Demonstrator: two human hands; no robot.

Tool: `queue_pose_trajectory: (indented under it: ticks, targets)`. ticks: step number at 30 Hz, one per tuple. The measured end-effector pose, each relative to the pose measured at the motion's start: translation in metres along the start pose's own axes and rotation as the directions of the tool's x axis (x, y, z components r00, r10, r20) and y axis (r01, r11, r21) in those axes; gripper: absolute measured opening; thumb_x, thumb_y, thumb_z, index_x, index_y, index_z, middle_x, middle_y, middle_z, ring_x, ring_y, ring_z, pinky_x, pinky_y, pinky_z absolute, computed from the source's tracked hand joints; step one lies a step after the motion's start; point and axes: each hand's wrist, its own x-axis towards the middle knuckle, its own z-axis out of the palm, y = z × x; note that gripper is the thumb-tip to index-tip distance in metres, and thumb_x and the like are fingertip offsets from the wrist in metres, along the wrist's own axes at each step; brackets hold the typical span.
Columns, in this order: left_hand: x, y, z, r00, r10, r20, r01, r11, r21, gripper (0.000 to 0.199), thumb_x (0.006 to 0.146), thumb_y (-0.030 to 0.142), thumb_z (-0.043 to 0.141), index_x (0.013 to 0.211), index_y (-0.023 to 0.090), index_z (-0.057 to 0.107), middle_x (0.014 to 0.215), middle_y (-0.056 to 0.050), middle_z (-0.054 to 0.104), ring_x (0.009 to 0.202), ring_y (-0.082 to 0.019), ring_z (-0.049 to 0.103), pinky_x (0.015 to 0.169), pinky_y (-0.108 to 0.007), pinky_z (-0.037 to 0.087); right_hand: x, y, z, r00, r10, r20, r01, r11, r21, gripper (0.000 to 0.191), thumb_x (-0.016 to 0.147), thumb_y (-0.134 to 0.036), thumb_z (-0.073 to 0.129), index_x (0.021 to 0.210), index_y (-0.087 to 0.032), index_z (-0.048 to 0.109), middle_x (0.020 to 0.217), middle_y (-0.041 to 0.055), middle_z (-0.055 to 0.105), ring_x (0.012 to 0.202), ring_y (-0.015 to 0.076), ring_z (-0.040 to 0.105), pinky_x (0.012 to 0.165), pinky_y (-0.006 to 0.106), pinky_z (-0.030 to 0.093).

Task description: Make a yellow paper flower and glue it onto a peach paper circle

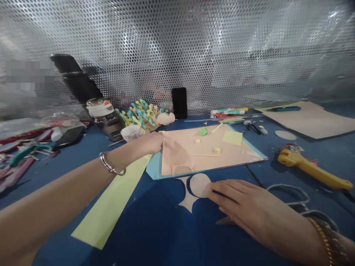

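My right hand (244,207) lies palm down with fingers stretched out, and its fingertips touch the edge of a pale paper circle (200,185). Just left of the circle is a curved paper offcut (189,202) on the blue table. Scissors (291,195) lie partly hidden under that hand. My left hand (151,143) reaches to the left edge of a peach paper sheet (183,147); its fingers are blurred and partly hidden, so their grip does not show. Below the left wrist a long yellow paper strip (116,207) slants across the table.
Small yellow pieces (217,150) and a yellow square (232,137) rest on the sheet. A yellow glue gun (313,168) lies at right. Behind stand a phone (179,102), a bottle (107,120) and colourful paper flowers (144,114). Pliers (27,153) and other tools fill the left.
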Motion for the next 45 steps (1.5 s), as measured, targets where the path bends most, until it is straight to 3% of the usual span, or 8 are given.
queue_pose_trajectory:
  ticks: [9, 11, 14, 18, 21, 26, 34, 45]
  targets:
    - [-0.018, 0.017, -0.028, 0.952, -0.151, -0.264, 0.171, 0.984, 0.055, 0.044, 0.083, 0.002, 0.035, 0.122, 0.010, 0.054, 0.108, -0.016, 0.065, 0.099, -0.028, 0.061, 0.083, -0.035, 0.046, -0.001, -0.001, -0.001, 1.000, 0.024, 0.021, -0.023, 0.999, -0.032, 0.028, 0.093, -0.022, 0.046, 0.120, -0.020, 0.056, 0.119, 0.0033, 0.062, 0.104, 0.0200, 0.059, 0.086, 0.039, 0.052]
    - [-0.040, 0.033, -0.031, 0.939, -0.090, -0.332, 0.114, 0.992, 0.052, 0.048, 0.085, 0.006, 0.034, 0.130, 0.017, 0.047, 0.126, -0.011, 0.058, 0.113, -0.026, 0.055, 0.093, -0.035, 0.042, 0.000, -0.001, 0.000, 0.999, 0.034, -0.013, -0.034, 0.997, -0.066, 0.028, 0.094, -0.023, 0.043, 0.118, -0.020, 0.057, 0.117, 0.0036, 0.063, 0.101, 0.0201, 0.060, 0.086, 0.040, 0.051]
    - [-0.084, 0.068, -0.014, 0.907, 0.232, -0.352, -0.220, 0.973, 0.073, 0.045, 0.084, 0.011, 0.037, 0.126, 0.021, 0.051, 0.123, -0.009, 0.062, 0.110, -0.026, 0.059, 0.086, -0.035, 0.050, -0.001, -0.001, 0.001, 0.997, 0.052, -0.056, -0.058, 0.992, -0.108, 0.026, 0.094, -0.024, 0.042, 0.112, -0.020, 0.061, 0.112, 0.0044, 0.066, 0.097, 0.0209, 0.061, 0.085, 0.041, 0.050]
    - [-0.133, 0.108, 0.024, 0.676, 0.519, -0.523, -0.413, 0.855, 0.314, 0.040, 0.083, 0.011, 0.036, 0.115, 0.012, 0.059, 0.111, -0.015, 0.068, 0.097, -0.027, 0.066, 0.078, -0.038, 0.057, 0.000, -0.001, -0.001, 0.995, 0.050, -0.083, -0.058, 0.993, -0.099, 0.028, 0.094, -0.020, 0.039, 0.110, -0.017, 0.062, 0.112, 0.0050, 0.066, 0.098, 0.0218, 0.061, 0.087, 0.044, 0.048]
    - [-0.147, 0.123, 0.039, 0.590, 0.574, -0.568, -0.429, 0.819, 0.382, 0.030, 0.081, 0.011, 0.042, 0.098, 0.009, 0.067, 0.096, -0.016, 0.073, 0.086, -0.028, 0.070, 0.072, -0.034, 0.060, 0.001, 0.000, -0.006, 0.986, 0.062, -0.153, -0.076, 0.993, -0.088, 0.028, 0.094, -0.019, 0.039, 0.113, -0.017, 0.061, 0.111, 0.0046, 0.066, 0.100, 0.0215, 0.060, 0.087, 0.041, 0.047]
    - [-0.148, 0.128, 0.045, 0.700, 0.527, -0.483, -0.435, 0.850, 0.296, 0.025, 0.082, 0.013, 0.047, 0.096, 0.011, 0.069, 0.096, -0.014, 0.073, 0.081, -0.025, 0.071, 0.062, -0.031, 0.062, -0.002, -0.008, -0.014, 0.967, 0.065, -0.245, -0.062, 0.998, 0.020, 0.021, 0.092, -0.018, 0.047, 0.107, -0.018, 0.062, 0.104, 0.0022, 0.068, 0.097, 0.0162, 0.058, 0.087, 0.032, 0.043]
    - [-0.150, 0.107, 0.045, 0.893, 0.322, -0.316, -0.394, 0.897, -0.200, 0.015, 0.088, 0.031, 0.051, 0.097, 0.021, 0.059, 0.096, -0.006, 0.065, 0.076, -0.020, 0.064, 0.054, -0.028, 0.056, 0.000, -0.027, -0.011, 0.995, -0.025, 0.093, -0.001, 0.962, 0.273, 0.018, 0.089, -0.034, 0.054, 0.100, -0.022, 0.060, 0.091, 0.0012, 0.062, 0.080, 0.0174, 0.055, 0.070, 0.033, 0.043]
    - [-0.152, 0.086, 0.048, 0.973, 0.181, -0.144, -0.231, 0.787, -0.572, 0.028, 0.084, 0.034, 0.060, 0.110, 0.028, 0.050, 0.110, -0.001, 0.057, 0.099, -0.017, 0.056, 0.085, -0.030, 0.049, -0.003, 0.001, -0.022, 0.934, 0.126, 0.333, -0.241, 0.913, 0.329, 0.020, 0.087, -0.031, 0.057, 0.106, -0.029, 0.053, 0.101, -0.0021, 0.057, 0.087, 0.0151, 0.057, 0.072, 0.029, 0.045]
